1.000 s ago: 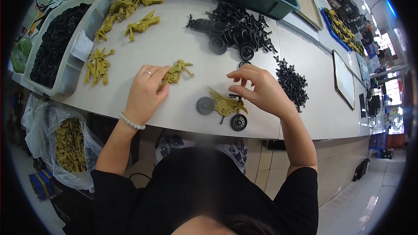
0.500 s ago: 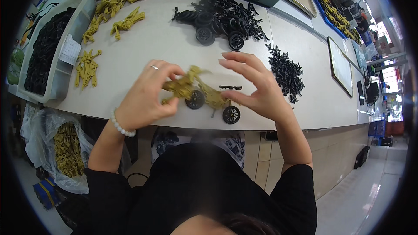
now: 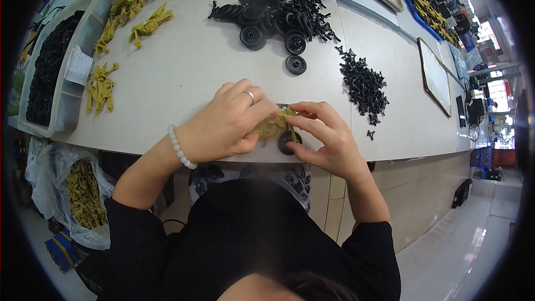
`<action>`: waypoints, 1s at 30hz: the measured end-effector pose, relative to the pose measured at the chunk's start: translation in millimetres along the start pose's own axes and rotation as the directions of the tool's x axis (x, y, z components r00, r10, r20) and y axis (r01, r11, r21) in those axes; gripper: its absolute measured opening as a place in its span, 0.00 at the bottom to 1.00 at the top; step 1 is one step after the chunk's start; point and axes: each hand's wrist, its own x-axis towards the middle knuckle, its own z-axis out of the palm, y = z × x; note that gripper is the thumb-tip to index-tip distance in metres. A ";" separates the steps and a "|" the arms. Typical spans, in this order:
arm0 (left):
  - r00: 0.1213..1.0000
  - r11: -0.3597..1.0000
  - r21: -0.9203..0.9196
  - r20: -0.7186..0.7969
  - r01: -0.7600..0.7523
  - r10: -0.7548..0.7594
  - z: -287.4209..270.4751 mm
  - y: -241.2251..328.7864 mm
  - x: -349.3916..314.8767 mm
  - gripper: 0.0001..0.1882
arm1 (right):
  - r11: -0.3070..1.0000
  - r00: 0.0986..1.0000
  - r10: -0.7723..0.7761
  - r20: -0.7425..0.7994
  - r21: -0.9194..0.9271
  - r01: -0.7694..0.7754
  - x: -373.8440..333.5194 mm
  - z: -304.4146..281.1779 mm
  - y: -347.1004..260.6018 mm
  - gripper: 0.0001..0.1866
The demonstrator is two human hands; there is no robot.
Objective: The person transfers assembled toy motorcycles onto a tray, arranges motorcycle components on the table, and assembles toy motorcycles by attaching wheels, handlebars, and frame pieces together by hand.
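My left hand (image 3: 225, 125) is closed, its fingertips pinched on the left part of a yellow plastic toy bike frame (image 3: 270, 128) near the table's front edge. My right hand (image 3: 331, 142) closes on the frame's right end, with the thumb against a black spoked wheel (image 3: 286, 142). The two hands almost meet over the frame and hide much of it. A short black bar (image 3: 283, 105) shows just beyond the fingertips. Whether a second wheel sits under my left hand, I cannot tell.
A pile of black wheels and parts (image 3: 278, 14) lies at the back, one loose wheel (image 3: 296, 64) before it. Small black pieces (image 3: 363, 85) are heaped right. Yellow parts (image 3: 101, 90) lie left, beside a pale bin (image 3: 83, 42). A tablet-like panel (image 3: 434, 75) stands far right.
My left hand has moved right with its yellow piece and come down at the bike frame. My right hand has lowered and closed onto the frame's right end. The loose wheel has come into sight.
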 end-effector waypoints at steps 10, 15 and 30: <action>0.999 1.000 0.015 0.047 -0.004 0.003 0.3 -4.7 3.8 0.20 | 0.996 0.997 0.046 -0.068 -0.077 -0.051 -6.6 11.4 -1.1 0.22; 0.999 1.000 0.014 0.051 -0.001 0.000 1.8 -5.1 3.3 0.20 | 0.995 0.996 0.046 -0.077 -0.087 -0.052 -7.6 12.4 -1.8 0.22; 1.000 1.000 0.008 0.028 -0.006 0.005 5.4 -6.1 3.0 0.20 | 0.978 0.995 0.009 -0.097 -0.205 -0.029 -11.6 17.0 -1.6 0.23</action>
